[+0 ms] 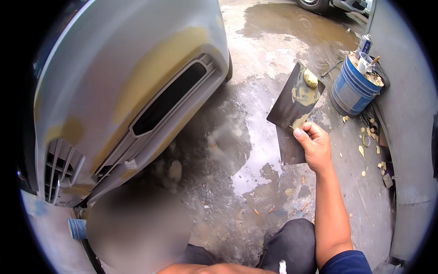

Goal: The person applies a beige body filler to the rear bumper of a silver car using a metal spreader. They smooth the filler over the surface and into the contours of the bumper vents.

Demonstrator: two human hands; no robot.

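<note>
My right hand (pixel 315 145) is closed round the edge of a dark, flat putty board (pixel 285 106), thumb on top. Yellowish putty (pixel 305 95) is smeared over its upper face, with a thicker lump near the far corner. Below the board a second dark flat piece (pixel 292 148) shows beside my fingers; whether it is separate I cannot tell. My left hand is not visible; a strip of bare skin shows at the lower edge, next to a blurred patch. To the left stands a grey car bumper (pixel 105 59) with yellow filler patches round its dark slot.
A blue bucket (pixel 353 89) with a spray can (pixel 363 44) and a white cup (pixel 364 63) on top stands at the right, by a grey panel (pixel 413 137). Putty scraps litter the floor beside it. A puddle (pixel 296 20) and a car wheel (pixel 314 3) lie beyond.
</note>
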